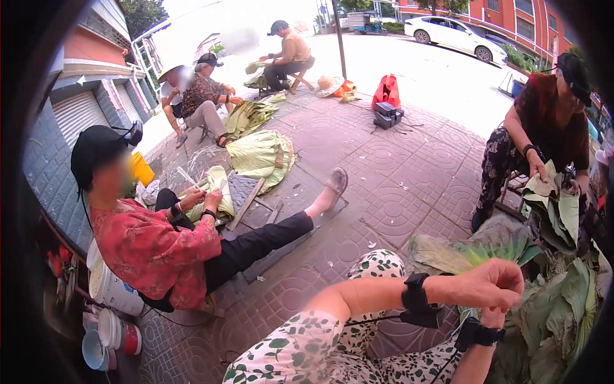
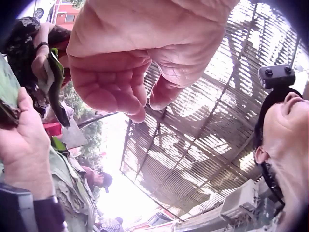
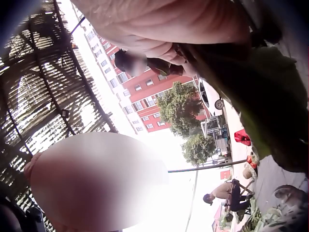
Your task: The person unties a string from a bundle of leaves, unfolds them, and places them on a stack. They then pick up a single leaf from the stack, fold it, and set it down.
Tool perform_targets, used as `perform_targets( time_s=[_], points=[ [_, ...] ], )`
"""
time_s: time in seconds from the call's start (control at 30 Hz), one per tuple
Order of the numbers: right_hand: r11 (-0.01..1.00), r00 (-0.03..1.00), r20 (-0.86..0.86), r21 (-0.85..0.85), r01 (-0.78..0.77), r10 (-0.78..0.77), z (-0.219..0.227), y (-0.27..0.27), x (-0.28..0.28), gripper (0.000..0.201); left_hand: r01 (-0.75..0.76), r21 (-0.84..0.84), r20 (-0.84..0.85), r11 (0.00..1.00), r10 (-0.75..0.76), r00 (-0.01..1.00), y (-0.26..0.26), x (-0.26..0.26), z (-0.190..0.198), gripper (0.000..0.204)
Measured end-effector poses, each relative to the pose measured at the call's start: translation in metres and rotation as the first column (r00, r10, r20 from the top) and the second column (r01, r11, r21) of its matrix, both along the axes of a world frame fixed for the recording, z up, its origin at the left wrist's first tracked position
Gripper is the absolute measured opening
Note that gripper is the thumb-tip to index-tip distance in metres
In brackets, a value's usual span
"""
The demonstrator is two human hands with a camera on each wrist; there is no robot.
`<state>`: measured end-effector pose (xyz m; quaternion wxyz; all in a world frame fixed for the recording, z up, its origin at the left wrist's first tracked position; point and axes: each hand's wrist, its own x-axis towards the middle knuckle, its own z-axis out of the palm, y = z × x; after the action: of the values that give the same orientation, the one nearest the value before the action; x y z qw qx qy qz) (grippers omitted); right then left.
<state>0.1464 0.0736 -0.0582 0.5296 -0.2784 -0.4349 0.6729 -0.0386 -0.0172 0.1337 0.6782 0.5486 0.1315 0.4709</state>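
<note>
My left hand (image 1: 486, 285) is raised at the lower right of the head view, across the front of my right wrist. Its fingers curl loosely towards the thumb, and the left wrist view shows nothing between them. Lower down, my right hand (image 2: 26, 145) grips a large green leaf (image 2: 7, 94), thumb laid along its near side. In the right wrist view the leaf (image 3: 246, 106) runs dark and close past the palm. The left hand hides most of the right one in the head view. Broad, dry green leaves (image 1: 550, 320) are heaped beside both hands.
Opposite on the right, a seated person (image 1: 550, 121) handles a folded leaf (image 1: 556, 211). At left, a person in a red top (image 1: 150, 249) works leaves, one leg stretched across the paving. Buckets (image 1: 118, 288) stand behind them. Further off are seated people, a red bag (image 1: 387, 93) and a pole (image 1: 339, 41).
</note>
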Motion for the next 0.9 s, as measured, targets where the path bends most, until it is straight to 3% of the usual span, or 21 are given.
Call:
perform_targets(
  time_s=[0.03,0.07,0.1,0.13,0.17,0.23,0.33,0.4,0.47,0.57,0.77,0.9],
  points=[
    [0.921,0.890,0.342,0.347,0.178,-0.301,0.031,-0.022,-0.016,0.031,0.078,0.076,0.035,0.994,-0.081,0.996,-0.009,0.002,0.013,0.015],
    [0.705,0.597,0.496,0.687,0.175,-0.631,0.071,-0.041,-0.036,0.031,0.156,0.153,0.064,0.976,-0.167,0.984,-0.016,0.004,0.025,0.016],
    [0.713,0.603,0.501,0.681,0.167,-0.620,0.070,-0.022,-0.044,0.031,0.231,0.172,0.061,0.958,-0.245,0.968,-0.023,0.005,0.035,0.015],
    [0.964,0.933,0.251,0.121,0.235,-0.259,0.063,0.002,-0.047,0.030,0.308,0.190,0.057,0.932,-0.324,0.944,-0.031,0.004,0.044,0.014],
    [0.905,0.965,-0.253,-0.422,-0.052,-0.063,0.057,0.016,-0.050,0.029,0.408,0.175,0.115,0.896,-0.430,0.895,-0.037,0.001,0.051,0.018],
    [0.910,0.968,-0.234,-0.415,-0.013,-0.093,0.061,0.013,-0.059,0.028,0.542,0.178,0.285,0.822,-0.570,0.771,-0.042,-0.002,0.054,0.031],
    [0.910,0.971,-0.203,-0.414,0.033,-0.128,0.070,0.007,-0.066,0.027,0.578,0.204,0.388,0.790,-0.607,0.693,-0.040,-0.014,0.045,0.035],
    [0.897,0.974,-0.190,-0.442,0.029,-0.125,0.075,0.004,-0.067,0.027,0.548,0.232,0.408,0.804,-0.592,0.696,-0.034,-0.019,0.039,0.038],
    [0.910,0.984,-0.154,-0.414,0.017,-0.088,0.077,0.002,-0.067,0.027,0.576,0.278,0.567,0.769,-0.615,0.547,-0.032,-0.016,0.040,0.039],
    [0.909,0.988,-0.146,-0.416,-0.009,-0.057,0.069,0.007,-0.063,0.030,0.586,0.228,0.669,0.778,-0.562,0.486,-0.029,-0.020,0.042,0.032],
    [0.902,0.993,-0.111,-0.432,-0.018,-0.034,0.059,0.014,-0.057,0.033,0.542,0.170,0.708,0.823,-0.484,0.513,-0.026,-0.037,0.022,0.032],
    [0.886,0.992,-0.071,-0.459,0.061,-0.105,0.058,0.016,-0.058,0.034,0.518,0.142,0.714,0.843,-0.450,0.536,-0.029,-0.043,0.017,0.031]
  ],
)
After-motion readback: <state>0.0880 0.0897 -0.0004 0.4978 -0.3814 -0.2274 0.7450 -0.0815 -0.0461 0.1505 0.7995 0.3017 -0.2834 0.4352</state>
